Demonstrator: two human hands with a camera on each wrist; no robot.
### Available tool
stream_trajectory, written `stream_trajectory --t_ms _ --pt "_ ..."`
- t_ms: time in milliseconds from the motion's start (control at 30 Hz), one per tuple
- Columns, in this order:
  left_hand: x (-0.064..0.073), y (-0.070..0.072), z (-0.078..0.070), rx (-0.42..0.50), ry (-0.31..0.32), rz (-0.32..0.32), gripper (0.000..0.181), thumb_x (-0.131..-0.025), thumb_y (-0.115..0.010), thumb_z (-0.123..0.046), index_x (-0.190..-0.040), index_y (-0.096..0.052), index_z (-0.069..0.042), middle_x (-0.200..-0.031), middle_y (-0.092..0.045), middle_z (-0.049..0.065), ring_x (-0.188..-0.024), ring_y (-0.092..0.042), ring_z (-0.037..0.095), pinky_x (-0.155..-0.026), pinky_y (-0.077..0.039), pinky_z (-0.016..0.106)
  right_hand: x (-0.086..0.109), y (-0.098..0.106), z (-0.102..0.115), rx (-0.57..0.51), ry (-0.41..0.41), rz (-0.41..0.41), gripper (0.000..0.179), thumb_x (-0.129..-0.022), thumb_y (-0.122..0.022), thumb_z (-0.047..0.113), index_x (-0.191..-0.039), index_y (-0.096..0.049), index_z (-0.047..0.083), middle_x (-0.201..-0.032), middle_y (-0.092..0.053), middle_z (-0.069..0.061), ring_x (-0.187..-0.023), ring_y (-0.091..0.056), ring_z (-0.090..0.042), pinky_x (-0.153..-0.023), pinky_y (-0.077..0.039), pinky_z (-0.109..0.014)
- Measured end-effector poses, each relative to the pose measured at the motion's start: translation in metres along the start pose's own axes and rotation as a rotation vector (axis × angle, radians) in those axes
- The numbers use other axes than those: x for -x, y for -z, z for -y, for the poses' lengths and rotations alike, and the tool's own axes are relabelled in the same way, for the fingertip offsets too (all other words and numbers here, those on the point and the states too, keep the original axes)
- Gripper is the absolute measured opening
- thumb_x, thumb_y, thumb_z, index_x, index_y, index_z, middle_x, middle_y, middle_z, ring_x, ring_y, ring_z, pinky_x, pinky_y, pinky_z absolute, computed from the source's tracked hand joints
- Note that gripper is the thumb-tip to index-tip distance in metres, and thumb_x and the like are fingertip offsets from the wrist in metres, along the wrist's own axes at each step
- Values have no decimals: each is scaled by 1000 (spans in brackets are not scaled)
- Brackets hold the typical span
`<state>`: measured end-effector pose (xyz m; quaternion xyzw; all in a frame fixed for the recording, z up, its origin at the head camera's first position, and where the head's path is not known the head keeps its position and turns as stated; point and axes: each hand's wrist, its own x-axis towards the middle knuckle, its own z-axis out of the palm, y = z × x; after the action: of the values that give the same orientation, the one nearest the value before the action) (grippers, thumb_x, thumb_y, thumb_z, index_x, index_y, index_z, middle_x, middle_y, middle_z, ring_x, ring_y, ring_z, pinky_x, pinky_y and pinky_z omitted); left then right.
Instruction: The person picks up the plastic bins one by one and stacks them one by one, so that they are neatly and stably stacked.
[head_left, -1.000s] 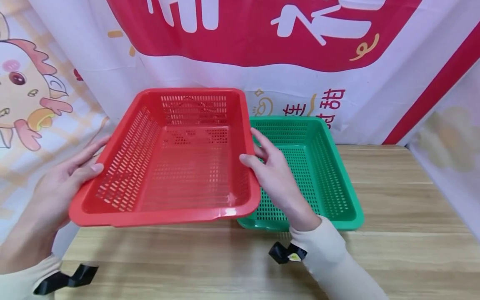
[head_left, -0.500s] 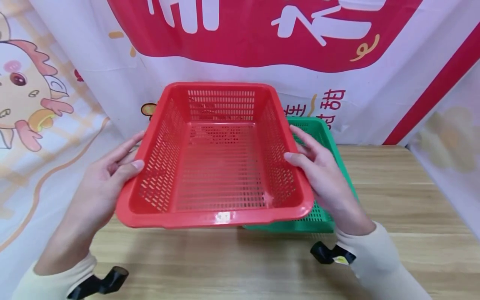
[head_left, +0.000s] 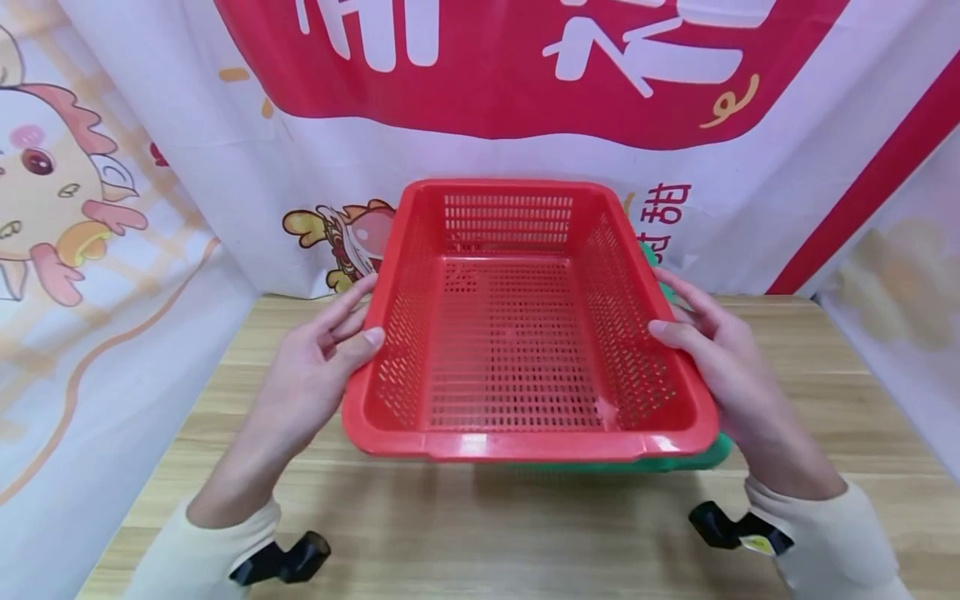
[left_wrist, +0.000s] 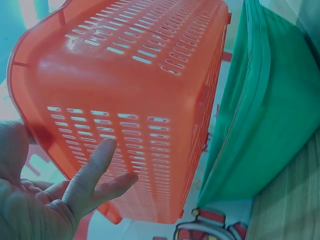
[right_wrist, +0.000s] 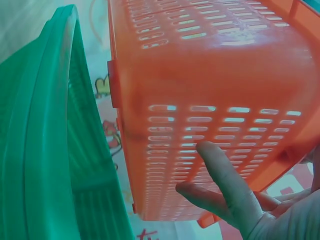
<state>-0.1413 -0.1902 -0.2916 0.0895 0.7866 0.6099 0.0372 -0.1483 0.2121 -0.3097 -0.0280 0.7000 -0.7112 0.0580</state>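
Note:
A red slotted plastic basket (head_left: 517, 333) is held up by both hands, its inside facing the head camera. My left hand (head_left: 315, 375) grips the left rim, thumb on top; in the left wrist view its fingers (left_wrist: 97, 165) lie against the slotted side wall. On the opposite rim my right hand (head_left: 727, 367) has the same grip, with fingers (right_wrist: 225, 185) spread on the outer wall in the right wrist view. Behind and below hangs the view of a green basket (head_left: 705, 454), mostly hidden by the red one. Both wrist views show a gap between the red basket and the green rim.
The green basket stands on a wooden table (head_left: 810, 400). A white cloth backdrop (head_left: 315, 158) with red and cartoon prints rises along the table's back edge, and cloth also borders the left and right sides.
Both hands have carried the red basket to the right, from left of the green basket to over it. The green basket, visible before, is now largely covered in the head view.

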Motion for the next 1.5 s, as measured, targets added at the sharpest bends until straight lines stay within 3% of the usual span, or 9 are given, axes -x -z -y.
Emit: stream_trajectory --t_ms 267,667,1033,1233,1500 --pt "-13 -28 0 78 -16 40 61 -107 -62 -23 -162 -38 -32 -157 -55 5 -110 -77 31 -81 -66 41 6 33 -2 8 22 -8 68 -106 -60 13 -166 -31 24 -119 -76 9 -90 -81 -19 -68 -66 -39" --pt "-28 -55 3 106 11 59 62 -106 -64 -28 -163 -38 -32 -158 -54 -1 -111 -76 32 -80 -66 43 7 61 -2 36 -14 -68 66 -106 -61 14 -165 -33 22 -112 -78 12 -84 -81 -19 -64 -66 -37" --pt "-37 -68 15 145 42 66 66 -104 -67 -26 -163 -38 -32 -158 -54 0 -104 -78 32 -79 -66 45 -1 71 -10 13 -51 -80 66 -104 -65 16 -164 -37 23 -111 -79 11 -85 -81 -20 -65 -66 -40" --pt "-41 -73 24 155 82 64 68 -102 -70 -23 -162 -39 -30 -157 -55 0 -101 -79 32 -77 -67 45 -2 69 -18 117 -87 -128 72 -101 -71 24 -164 -36 24 -108 -76 19 -84 -80 -15 -66 -66 -38" --pt "-45 -77 36 132 111 78 71 -100 -73 -21 -162 -39 -28 -155 -58 3 -99 -79 32 -79 -66 46 -5 64 -32 267 -25 -169 66 -102 -69 18 -162 -41 15 -104 -73 27 -81 -79 -8 -65 -66 -32"
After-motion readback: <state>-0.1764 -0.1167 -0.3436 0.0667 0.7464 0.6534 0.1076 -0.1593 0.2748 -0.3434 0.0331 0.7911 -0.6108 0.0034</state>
